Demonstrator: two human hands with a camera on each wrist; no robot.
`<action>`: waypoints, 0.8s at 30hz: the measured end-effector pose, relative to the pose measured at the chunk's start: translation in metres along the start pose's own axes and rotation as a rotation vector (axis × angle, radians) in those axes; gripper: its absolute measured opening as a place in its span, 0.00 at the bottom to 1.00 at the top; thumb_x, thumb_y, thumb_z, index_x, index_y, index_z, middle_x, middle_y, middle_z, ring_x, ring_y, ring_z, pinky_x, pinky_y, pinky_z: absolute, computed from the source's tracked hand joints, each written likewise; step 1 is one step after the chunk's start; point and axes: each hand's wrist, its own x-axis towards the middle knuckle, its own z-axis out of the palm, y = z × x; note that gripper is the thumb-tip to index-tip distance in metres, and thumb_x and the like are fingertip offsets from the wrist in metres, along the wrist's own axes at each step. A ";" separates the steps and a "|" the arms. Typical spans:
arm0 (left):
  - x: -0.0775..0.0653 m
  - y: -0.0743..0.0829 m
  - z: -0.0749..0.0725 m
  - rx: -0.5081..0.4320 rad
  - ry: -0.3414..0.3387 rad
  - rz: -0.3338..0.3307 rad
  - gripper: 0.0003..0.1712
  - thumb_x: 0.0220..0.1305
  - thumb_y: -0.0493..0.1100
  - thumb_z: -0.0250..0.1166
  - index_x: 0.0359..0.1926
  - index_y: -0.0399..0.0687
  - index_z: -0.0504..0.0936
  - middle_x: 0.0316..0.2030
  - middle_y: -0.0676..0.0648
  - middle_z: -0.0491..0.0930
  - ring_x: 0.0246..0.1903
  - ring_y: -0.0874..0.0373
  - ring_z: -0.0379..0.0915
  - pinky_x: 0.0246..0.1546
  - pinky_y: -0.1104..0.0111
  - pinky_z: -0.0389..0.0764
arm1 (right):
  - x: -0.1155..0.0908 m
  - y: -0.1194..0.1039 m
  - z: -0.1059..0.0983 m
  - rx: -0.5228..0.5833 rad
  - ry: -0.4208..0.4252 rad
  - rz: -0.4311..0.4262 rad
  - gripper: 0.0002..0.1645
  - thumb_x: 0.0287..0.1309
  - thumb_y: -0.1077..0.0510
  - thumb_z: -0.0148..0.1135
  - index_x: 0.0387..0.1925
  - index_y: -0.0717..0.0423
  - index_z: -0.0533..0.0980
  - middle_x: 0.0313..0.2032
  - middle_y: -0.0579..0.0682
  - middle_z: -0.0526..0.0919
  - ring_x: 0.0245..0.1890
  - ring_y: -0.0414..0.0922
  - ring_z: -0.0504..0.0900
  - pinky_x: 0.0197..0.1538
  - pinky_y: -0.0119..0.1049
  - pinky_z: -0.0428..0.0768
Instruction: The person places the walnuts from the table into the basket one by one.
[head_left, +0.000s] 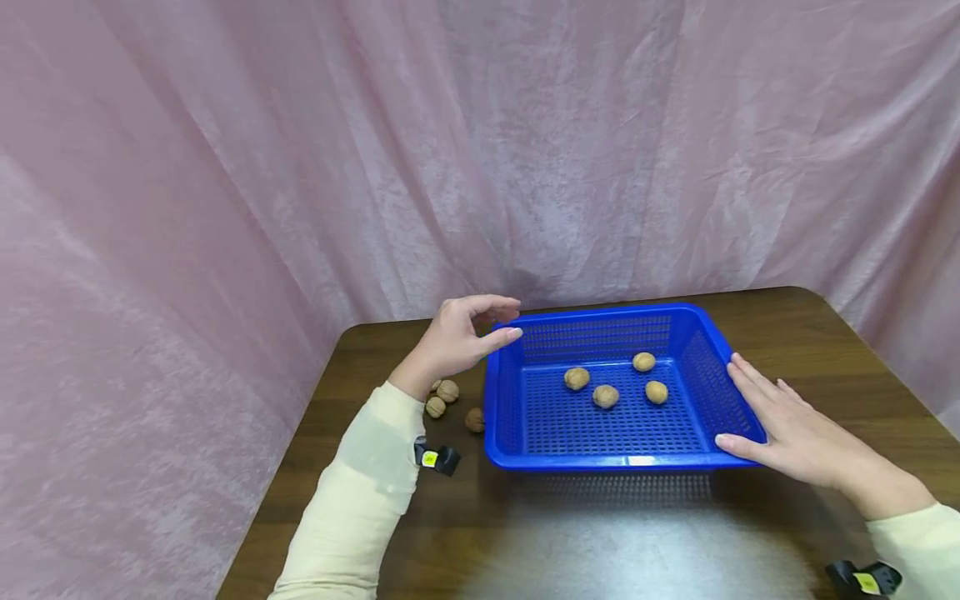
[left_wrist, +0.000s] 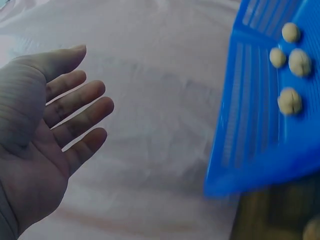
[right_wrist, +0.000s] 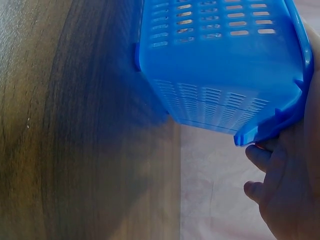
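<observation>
A blue plastic basket (head_left: 570, 461) with slotted walls stands on the wooden table, several walnuts (head_left: 606, 397) lying on its floor. My left hand (head_left: 453, 337) is raised by the basket's back left corner, thumb and fingers apart. In the left wrist view that hand (left_wrist: 45, 120) holds nothing, and a gap separates it from the basket (left_wrist: 250, 100). Along the right rim, my right hand (head_left: 802, 433) touches the basket with extended fingers, its thumb near the front right corner. The right wrist view has the basket's outer wall (right_wrist: 215, 60) beside this hand (right_wrist: 290, 185); some fingertips are hidden behind the rim.
More walnuts (head_left: 447, 391) lie on the table left of the basket, partly behind the left wrist. One walnut (head_left: 475, 420) sits close against the basket's left side. A pink curtain (head_left: 480, 167) hangs behind the brown wooden table (head_left: 450, 533).
</observation>
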 end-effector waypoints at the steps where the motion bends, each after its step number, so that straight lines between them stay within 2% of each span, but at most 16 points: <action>1: -0.006 -0.003 -0.004 0.012 0.015 -0.008 0.19 0.61 0.45 0.69 0.52 0.46 0.82 0.43 0.53 0.84 0.45 0.57 0.80 0.50 0.63 0.78 | 0.000 0.000 0.000 0.001 -0.002 -0.005 0.57 0.58 0.42 0.64 0.74 0.63 0.43 0.74 0.61 0.43 0.74 0.50 0.42 0.72 0.40 0.29; 6: -0.034 -0.025 -0.015 0.045 0.056 -0.081 0.17 0.62 0.44 0.68 0.51 0.46 0.82 0.43 0.50 0.84 0.43 0.59 0.79 0.49 0.59 0.78 | 0.000 0.000 -0.001 0.014 -0.008 0.008 0.57 0.59 0.43 0.63 0.75 0.62 0.43 0.74 0.60 0.42 0.74 0.49 0.42 0.72 0.40 0.29; 11: -0.063 -0.048 -0.016 0.020 0.072 -0.180 0.17 0.62 0.46 0.68 0.51 0.47 0.82 0.44 0.47 0.83 0.44 0.57 0.79 0.50 0.56 0.78 | 0.001 0.000 0.000 0.024 -0.002 0.029 0.56 0.58 0.42 0.64 0.75 0.61 0.44 0.74 0.59 0.43 0.74 0.50 0.44 0.72 0.42 0.32; 19: -0.105 -0.089 0.006 -0.023 0.065 -0.282 0.19 0.58 0.46 0.71 0.50 0.48 0.82 0.44 0.51 0.83 0.44 0.51 0.80 0.48 0.51 0.78 | 0.001 -0.001 0.001 0.034 -0.001 0.030 0.56 0.58 0.42 0.64 0.74 0.62 0.44 0.74 0.59 0.44 0.74 0.50 0.44 0.73 0.42 0.32; 24: -0.122 -0.110 0.023 -0.063 0.057 -0.329 0.19 0.56 0.44 0.72 0.49 0.47 0.83 0.45 0.47 0.83 0.46 0.45 0.79 0.48 0.50 0.78 | 0.000 -0.001 0.000 0.038 -0.005 0.035 0.56 0.59 0.42 0.63 0.74 0.62 0.44 0.74 0.59 0.43 0.74 0.49 0.43 0.73 0.42 0.32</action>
